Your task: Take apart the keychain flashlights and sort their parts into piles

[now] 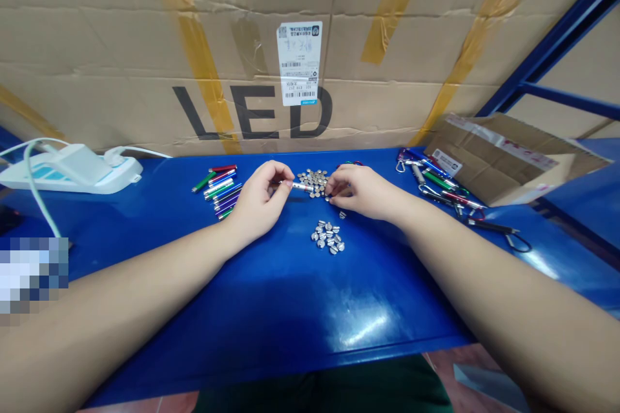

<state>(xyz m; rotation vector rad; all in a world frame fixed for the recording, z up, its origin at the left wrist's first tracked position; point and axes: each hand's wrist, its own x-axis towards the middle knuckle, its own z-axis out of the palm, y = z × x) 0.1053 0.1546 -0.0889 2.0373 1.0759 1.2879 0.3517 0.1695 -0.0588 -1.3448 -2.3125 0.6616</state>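
Observation:
My left hand is closed in a pinch around a slim tube, whose silvery end points right over a pile of small round button cells. At the right edge of that pile, my right hand has its thumb and fingers pressed together; what they hold is too small to make out. Below the hands lies a cluster of shiny silver end caps, with a single cap apart from it under my right hand. Coloured metal tubes lie in a group left of my left hand.
Small flashlights with carabiner clips lie on the right, beside an open cardboard box. A white power strip with plugs stands at the left. A large carton marked LED backs the blue table.

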